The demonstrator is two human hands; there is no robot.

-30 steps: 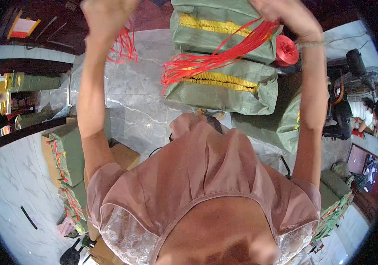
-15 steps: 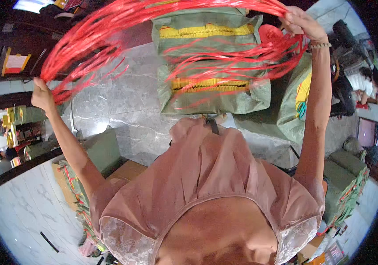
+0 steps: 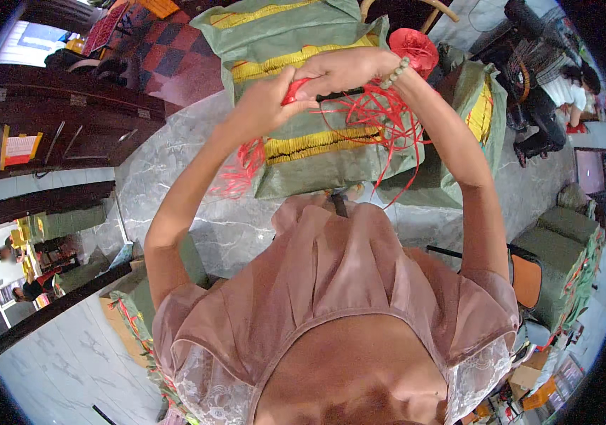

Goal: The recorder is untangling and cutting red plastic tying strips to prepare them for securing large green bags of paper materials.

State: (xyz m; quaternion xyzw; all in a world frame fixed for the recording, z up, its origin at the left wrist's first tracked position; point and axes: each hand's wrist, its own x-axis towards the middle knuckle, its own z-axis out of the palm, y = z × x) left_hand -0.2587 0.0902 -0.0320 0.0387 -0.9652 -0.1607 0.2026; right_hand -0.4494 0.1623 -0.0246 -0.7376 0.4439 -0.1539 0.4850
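My two hands meet above an open green woven sack (image 3: pixel 317 176). My left hand (image 3: pixel 264 103) is closed around a bunch of red plastic strands (image 3: pixel 398 120). Beside it, my right hand (image 3: pixel 349 71) grips the same bunch, its fingers touching my left hand. Loose strand ends spill out below my right wrist, and a blurred tuft hangs below my left hand. A short black stick-like piece (image 3: pixel 340 94) shows under my right palm; whether I hold it, I cannot tell. Rows of yellow bundles (image 3: pixel 324 144) fill the sack beneath.
A shiny red roll (image 3: pixel 414 49) sits beyond my right wrist. Another green sack with yellow bundles (image 3: pixel 483 117) stands to the right. Dark wooden cabinets (image 3: pixel 69 127) line the left. At the far right a person (image 3: pixel 561 88) bends low. Stacked green bales (image 3: pixel 558 258) are nearer on the right.
My hands were spread wide with the red strands stretched in an arc between them. Now they have come together over the sack, and the strands are gathered in them.
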